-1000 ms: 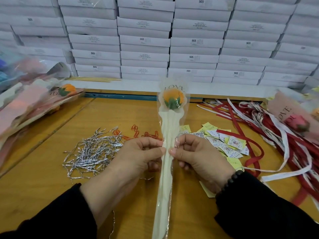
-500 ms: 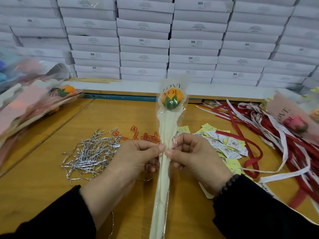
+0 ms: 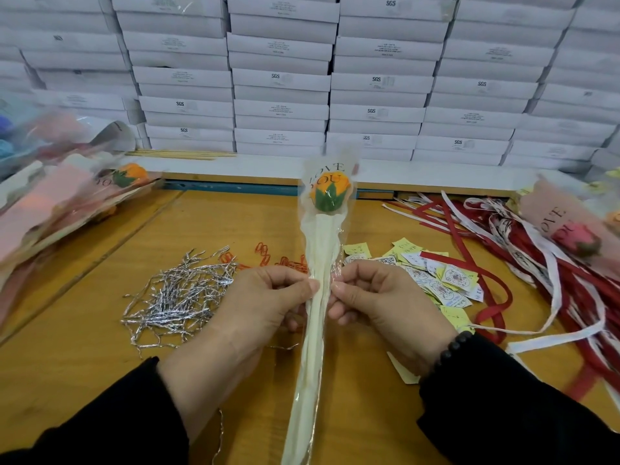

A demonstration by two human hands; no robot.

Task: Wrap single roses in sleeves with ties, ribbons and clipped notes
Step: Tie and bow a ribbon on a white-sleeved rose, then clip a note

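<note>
An orange rose (image 3: pixel 328 193) with green sepals sits in a clear and cream sleeve (image 3: pixel 310 370) printed LOVE YOU, held upright over the wooden table (image 3: pixel 77 347). My left hand (image 3: pixel 255 307) pinches the sleeve's left side at mid-stem, and my right hand (image 3: pixel 382 303) pinches the right side, thumbs nearly meeting. A thin silver tie strand shows below my left hand. Silver twist ties (image 3: pixel 177 297) lie piled to the left, orange paper clips (image 3: pixel 278 260) behind my left hand, note cards (image 3: pixel 439 280) to the right, red and white ribbons (image 3: pixel 550 286) further right.
Stacked white boxes (image 3: pixel 281 82) form a wall at the back. Wrapped roses lie heaped at the left (image 3: pixel 67 196), and a pink-sleeved rose (image 3: pixel 567 233) rests on the ribbons at the right. Thin wooden sticks (image 3: pixel 181 154) lie along the back ledge.
The sleeved rose has tilted slightly so its top leans right and the print faces me more. Both hands keep their pinch at mid-stem.
</note>
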